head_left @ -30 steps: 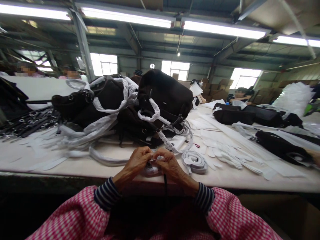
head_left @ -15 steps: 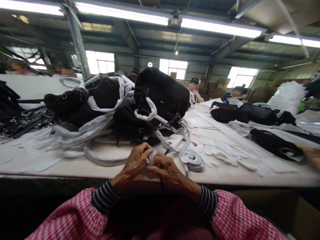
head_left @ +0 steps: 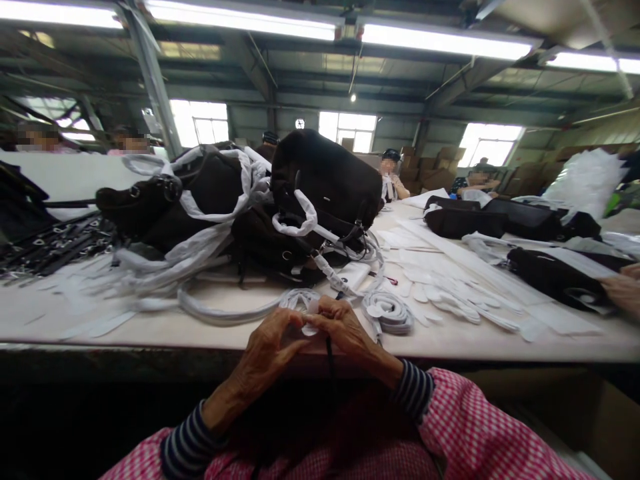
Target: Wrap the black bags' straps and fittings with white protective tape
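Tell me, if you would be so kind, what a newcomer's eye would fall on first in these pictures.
The eye goes first to the heap of dark handbags with white-wrapped straps, piled mid-table on the long white worktable. At the table's near edge, the left hand and right hand meet at a small white-wrapped piece. Long, bright fluorescent tube lights run across the ceiling above.
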The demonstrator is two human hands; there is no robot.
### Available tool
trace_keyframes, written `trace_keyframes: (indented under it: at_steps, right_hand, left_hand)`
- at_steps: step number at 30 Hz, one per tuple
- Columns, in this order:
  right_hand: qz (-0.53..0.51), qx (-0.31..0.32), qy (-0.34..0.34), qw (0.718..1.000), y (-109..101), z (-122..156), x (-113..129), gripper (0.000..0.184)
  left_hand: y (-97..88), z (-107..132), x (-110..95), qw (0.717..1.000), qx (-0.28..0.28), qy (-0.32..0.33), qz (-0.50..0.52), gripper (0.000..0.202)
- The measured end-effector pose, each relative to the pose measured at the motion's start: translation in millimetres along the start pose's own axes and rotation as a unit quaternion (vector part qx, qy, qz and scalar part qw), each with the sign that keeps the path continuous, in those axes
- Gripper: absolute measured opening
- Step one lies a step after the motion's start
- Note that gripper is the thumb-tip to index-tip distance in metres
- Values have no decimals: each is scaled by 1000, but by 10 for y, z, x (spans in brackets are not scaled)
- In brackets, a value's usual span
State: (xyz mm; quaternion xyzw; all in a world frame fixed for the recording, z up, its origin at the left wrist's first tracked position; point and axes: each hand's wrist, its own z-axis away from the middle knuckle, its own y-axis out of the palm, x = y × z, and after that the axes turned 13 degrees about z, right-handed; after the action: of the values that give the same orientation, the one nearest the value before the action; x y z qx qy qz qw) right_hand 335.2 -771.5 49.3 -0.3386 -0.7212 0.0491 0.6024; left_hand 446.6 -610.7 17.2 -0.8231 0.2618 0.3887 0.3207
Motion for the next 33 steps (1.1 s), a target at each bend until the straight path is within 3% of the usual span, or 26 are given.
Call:
trace_keyframes:
  at_steps: [7,12,15,22,26,30,33]
  right_hand:
    - [40,-17,14,999,16,-9,-16,37]
    - [-9,-32,50,998,6,23,-41,31]
    - [-14,-44,54,997,15,56,-37,29]
    - [111,-46,-89,989,147,147,53,36]
    - [134,-12,-63,989,43,149,-19,36]
    - [154,11,-54,987,-152,143,-18,25]
    - [254,-2,-79,964,-224,88,7,23]
  left_hand:
    - [94,-14,137,983,-6,170,-64,18]
    - [82,-54,173,970,8,222,-100,19]
    - [80,-34,170,961,37,230,-151,20]
    - [97,82,122,945,79,204,-245,18]
    - [55,168,73,944,96,210,-234,20]
    - [-114,312,-71,947,66,228,-218,14]
    - [-321,407,-154,953,27,213,-215,12]
